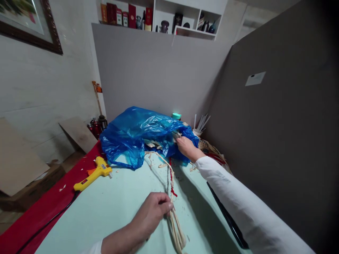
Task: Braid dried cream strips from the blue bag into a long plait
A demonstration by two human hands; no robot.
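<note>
My left hand (156,210) is closed, thumb against fingers, around a bundle of pale plant-fibre strands (177,229). Below the hand the strands fan out in a loop toward the near edge; above it a thin pale twisted cord (165,160) with a red string (171,180) runs up to the bag. My right hand (186,147) reaches to the right part of a crumpled blue plastic bag (135,123). Its fingers are closed by an opening where whitish scraps show, and what they pinch is hard to make out. More pale scraps (153,144) show in the bag's front opening.
A yellow glue gun (92,173) with a black cord lies at left on the pale green tabletop (127,204), beside a red cloth (53,201). White sticks stand in a cup (197,132) at back right. A dark flat object (225,215) lies under my right forearm. Grey panels enclose the back and right.
</note>
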